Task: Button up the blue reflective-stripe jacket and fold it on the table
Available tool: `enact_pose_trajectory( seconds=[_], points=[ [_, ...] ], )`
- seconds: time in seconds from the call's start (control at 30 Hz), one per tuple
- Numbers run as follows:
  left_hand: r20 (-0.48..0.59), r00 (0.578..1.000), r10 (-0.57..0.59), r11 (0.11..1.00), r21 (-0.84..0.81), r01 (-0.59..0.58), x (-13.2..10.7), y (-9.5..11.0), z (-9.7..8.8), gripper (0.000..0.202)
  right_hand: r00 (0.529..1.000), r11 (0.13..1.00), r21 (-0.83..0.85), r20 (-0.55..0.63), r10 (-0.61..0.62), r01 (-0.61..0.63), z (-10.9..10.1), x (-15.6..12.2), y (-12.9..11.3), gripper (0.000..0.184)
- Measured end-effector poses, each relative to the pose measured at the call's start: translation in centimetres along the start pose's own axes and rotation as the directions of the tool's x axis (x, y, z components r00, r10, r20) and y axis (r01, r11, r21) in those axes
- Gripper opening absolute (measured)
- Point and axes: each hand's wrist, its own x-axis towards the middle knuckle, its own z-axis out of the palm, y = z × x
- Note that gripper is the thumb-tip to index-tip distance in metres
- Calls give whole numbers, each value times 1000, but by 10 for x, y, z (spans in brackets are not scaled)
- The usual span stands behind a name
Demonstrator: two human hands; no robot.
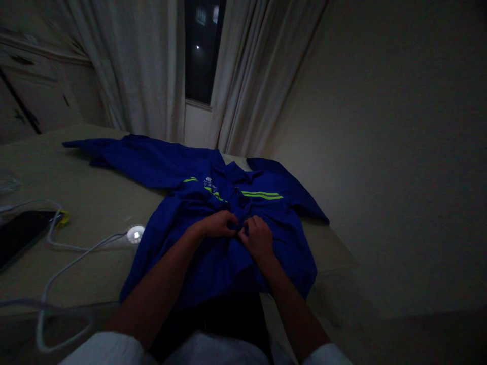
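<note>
The blue jacket [171, 213] is lying on the table [91, 203], front side up, its hem reaching the near edge and one sleeve stretching toward the far left corner. The other sleeve is going down toward the right edge. The left hand [222, 224] and the right hand [258, 235] are meeting at the middle of the front, each with a narrow grip, the fingers pinching the cloth between them; whether they are holding also a button or a fastener, I cannot tell.

In my judgement, the handwork on this front is being only partly done. The spreading seems to be finished, as both sleeves are lying outward and nothing is being folded. The collar [238, 172] is standing a little open, so the top seems to be remaining unclosed. Below the hands, the darkness is hiding whether the two sides are joining.

The cloth is looking matte and rather firm, forming soft, wide creases around the hands and a rounded, puffed shape at both lower sides. Flat yellow-green stripes [262, 195] are crossing the chest, and a small white print [208, 182] is showing beside them. Near the left edge, a smooth dark phone [26, 230] is resting, and a thin white cable [76, 250] is curving toward the near edge.
</note>
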Motion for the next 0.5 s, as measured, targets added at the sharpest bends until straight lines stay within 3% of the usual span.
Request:
enact_pose_trajectory(
  seconds=[0.23,0.5],
  points=[
    [5,1000,-13,1000,-28,13,-1,3,-4,24,997,1000,12,73,-29,28,-14,-1,-3,7],
    [-14,999,45,996,-72,-46,1,2,1,21,990,962,257,122,65,-95,-16,-8,7,4]
  ],
)
